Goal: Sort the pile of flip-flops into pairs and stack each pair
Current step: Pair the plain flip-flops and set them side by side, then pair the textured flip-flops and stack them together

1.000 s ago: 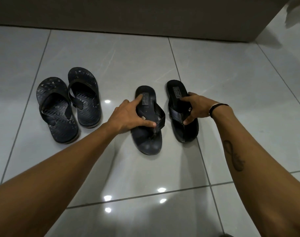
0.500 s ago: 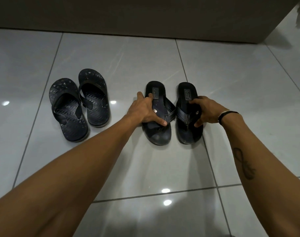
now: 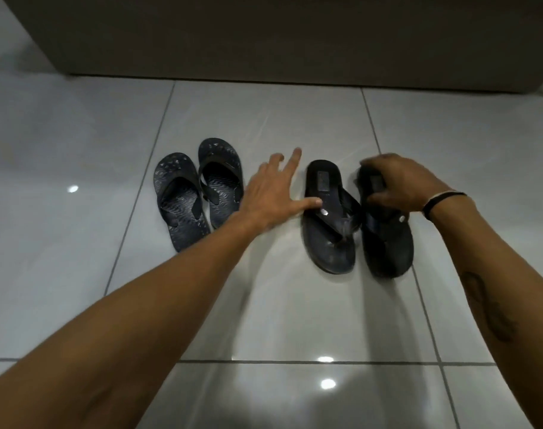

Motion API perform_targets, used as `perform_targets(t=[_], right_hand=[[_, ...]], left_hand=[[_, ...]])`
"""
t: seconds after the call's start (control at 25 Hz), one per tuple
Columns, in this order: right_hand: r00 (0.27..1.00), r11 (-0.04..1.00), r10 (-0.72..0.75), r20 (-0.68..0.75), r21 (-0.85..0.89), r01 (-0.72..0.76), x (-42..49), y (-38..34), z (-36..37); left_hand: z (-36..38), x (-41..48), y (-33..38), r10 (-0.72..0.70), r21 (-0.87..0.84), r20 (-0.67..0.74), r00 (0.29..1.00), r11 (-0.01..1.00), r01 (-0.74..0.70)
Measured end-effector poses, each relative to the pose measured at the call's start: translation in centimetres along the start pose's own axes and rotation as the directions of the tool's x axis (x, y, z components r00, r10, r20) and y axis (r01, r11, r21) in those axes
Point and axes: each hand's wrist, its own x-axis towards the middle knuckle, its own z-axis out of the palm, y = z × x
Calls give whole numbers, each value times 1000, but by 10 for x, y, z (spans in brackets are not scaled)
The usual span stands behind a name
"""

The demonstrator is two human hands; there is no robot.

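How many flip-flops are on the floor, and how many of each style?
Dark flip-flops with a wavy, patterned footbed: 2, side by side on the left.
Smooth black flip-flops with a small label at the heel: 2, side by side on the right.
Total: 4 flip-flops, all dark, lying flat on the glossy white tiled floor; none stacked.

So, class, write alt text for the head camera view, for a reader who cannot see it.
Two bare arms reach over a glossy tiled floor toward two pairs of dark flip-flops. The left hand is spread open, thumb touching the left smooth flip-flop; the right hand curls over the heel of its mate. A patterned pair lies side by side further left.
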Motion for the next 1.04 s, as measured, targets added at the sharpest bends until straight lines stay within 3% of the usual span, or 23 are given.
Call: perform_targets(t=[0.04, 0.12, 0.24, 0.4, 0.52, 0.6, 0.8, 0.92, 1.04], right_hand=[[996, 998, -41, -76, 45, 44, 6, -29, -3], [987, 975, -104, -123, 184, 125, 11, -103, 5], [990, 953, -101, -101, 275, 125, -2, -222, 53], [994, 975, 43, -104, 223, -19, -19, -303, 105], [992, 991, 21, -123, 131, -5, -8, -299, 116], [991, 992, -86, -100, 81, 94, 11, -278, 112], [935, 950, -313, 169, 34, 312, 78, -208, 77], [906, 939, -336, 258, 22, 342, 104, -212, 75], [902, 933, -359, 238, 61, 355, 109, -230, 80]], left_hand=[[-20, 3, -26, 37, 82, -66, 997, 996, -31], [-59, 9, -89, 57, 216, -67, 996, 976, -41], [-97, 15, -167, 13, 374, 203, 979, 923, -90], [-97, 31, -183, 3, 296, 381, 924, 947, -125], [-82, 34, -177, -25, 312, 436, 900, 942, -125], [-75, 27, -182, -58, 370, 352, 934, 925, -82], [-72, -15, -200, -84, 427, 199, 976, 904, -10], [-64, -43, -201, -33, 289, 194, 980, 957, -25], [-58, -57, -198, -101, 180, 221, 970, 982, 62]])
